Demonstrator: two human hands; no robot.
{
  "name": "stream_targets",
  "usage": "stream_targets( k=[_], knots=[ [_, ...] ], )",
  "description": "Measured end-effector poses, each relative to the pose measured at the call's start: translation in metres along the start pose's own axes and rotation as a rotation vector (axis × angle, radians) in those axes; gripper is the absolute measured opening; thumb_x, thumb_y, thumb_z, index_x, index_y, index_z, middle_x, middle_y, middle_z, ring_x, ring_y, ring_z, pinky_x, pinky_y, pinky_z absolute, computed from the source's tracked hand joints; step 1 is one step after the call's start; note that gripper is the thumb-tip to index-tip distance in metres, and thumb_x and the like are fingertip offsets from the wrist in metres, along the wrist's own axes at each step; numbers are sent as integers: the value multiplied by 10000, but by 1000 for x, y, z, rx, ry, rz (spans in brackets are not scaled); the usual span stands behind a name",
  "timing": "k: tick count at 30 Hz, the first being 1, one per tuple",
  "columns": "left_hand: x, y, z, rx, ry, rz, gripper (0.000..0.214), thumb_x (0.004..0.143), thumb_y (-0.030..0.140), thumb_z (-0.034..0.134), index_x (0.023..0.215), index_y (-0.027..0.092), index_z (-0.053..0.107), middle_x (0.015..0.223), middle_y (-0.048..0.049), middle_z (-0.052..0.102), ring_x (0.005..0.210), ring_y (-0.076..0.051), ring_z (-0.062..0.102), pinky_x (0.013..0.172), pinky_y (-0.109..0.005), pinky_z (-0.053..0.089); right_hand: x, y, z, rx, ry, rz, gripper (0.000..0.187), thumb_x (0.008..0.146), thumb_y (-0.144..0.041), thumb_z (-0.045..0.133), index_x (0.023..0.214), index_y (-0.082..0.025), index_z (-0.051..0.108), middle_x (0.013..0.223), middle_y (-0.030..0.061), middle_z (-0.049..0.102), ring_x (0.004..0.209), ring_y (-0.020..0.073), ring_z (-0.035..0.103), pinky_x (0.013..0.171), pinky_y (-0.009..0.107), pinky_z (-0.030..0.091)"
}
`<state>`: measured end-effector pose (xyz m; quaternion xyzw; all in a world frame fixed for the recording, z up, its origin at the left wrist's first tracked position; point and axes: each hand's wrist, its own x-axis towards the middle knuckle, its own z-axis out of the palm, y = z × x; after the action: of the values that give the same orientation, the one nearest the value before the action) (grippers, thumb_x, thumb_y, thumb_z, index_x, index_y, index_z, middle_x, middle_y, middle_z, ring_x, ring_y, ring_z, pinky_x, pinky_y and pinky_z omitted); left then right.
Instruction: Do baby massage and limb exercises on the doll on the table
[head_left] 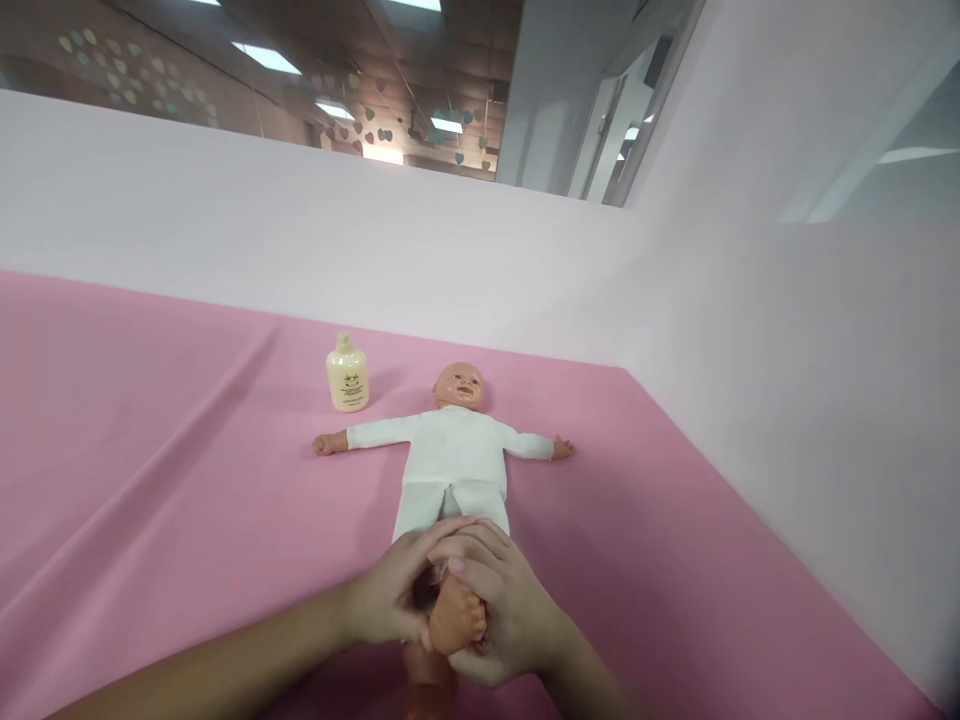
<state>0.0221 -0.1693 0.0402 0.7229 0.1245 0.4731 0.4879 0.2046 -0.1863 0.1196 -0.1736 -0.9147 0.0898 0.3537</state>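
Observation:
A baby doll (454, 446) in a white top and trousers lies on its back, arms spread, its head towards the wall. Both my hands are closed around one of its raised feet (456, 615). My right hand (517, 610) wraps the foot from the right, thumb near the ankle. On the other side, my left hand (390, 590) curls about the same foot and lower leg, its fingertips meeting those of my right hand. The doll's other leg (429, 665) lies below, partly hidden under my hands.
A cream bottle (348, 375) with a printed face stands left of the doll's head. Under everything is a pink sheet (187, 500) with folds at the left. White walls (315, 240) rise behind and to the right, with a window (420, 90) above.

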Motion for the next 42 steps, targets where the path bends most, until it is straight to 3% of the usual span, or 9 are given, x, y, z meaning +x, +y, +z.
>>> stream_targets(
  k=[4,10,15,25,34,42],
  knots=[
    [0,-4,-1,-57,-30,-12,1262,593,847,762,1575,181,330,1528,-230,496,1408,-433,494,1174,-566,383,1,-3,2,-55,27,20,728,733,-258,592,1418,-190,353,1039,83,675,947,261,637,889,452,530],
    [4,7,-2,-31,-136,-102,1334,554,774,842,1600,180,265,1536,-239,483,1419,-435,476,1171,-560,389,7,-6,2,-67,126,-19,544,797,-225,570,1327,-199,448,881,32,697,798,208,675,817,385,532],
    [4,12,-2,25,-187,-135,1379,557,735,861,1626,179,190,1459,-221,567,1360,-413,545,1143,-540,423,8,-8,2,-44,93,-19,393,842,-338,579,1202,-236,459,835,5,695,708,185,669,809,371,536],
    [14,28,-1,39,-229,-65,1365,605,706,844,1640,182,126,1502,-226,529,1317,-389,595,1146,-523,425,8,-7,0,-23,59,-31,386,839,-410,591,1158,-244,449,787,-12,681,703,195,678,809,372,526],
    [13,17,-4,7,-267,-91,1606,350,793,885,1635,189,134,1519,-262,505,1368,-435,542,1172,-550,390,11,-10,0,30,121,-28,449,814,-505,561,1151,-219,482,794,-2,663,675,183,651,755,368,513],
    [11,12,-4,8,-299,-88,1621,362,773,896,1645,233,65,1566,-250,454,1403,-439,505,1172,-529,391,12,-12,-1,69,125,-8,420,777,-472,571,1110,-226,505,763,-20,651,659,175,634,761,362,519]
  ],
)
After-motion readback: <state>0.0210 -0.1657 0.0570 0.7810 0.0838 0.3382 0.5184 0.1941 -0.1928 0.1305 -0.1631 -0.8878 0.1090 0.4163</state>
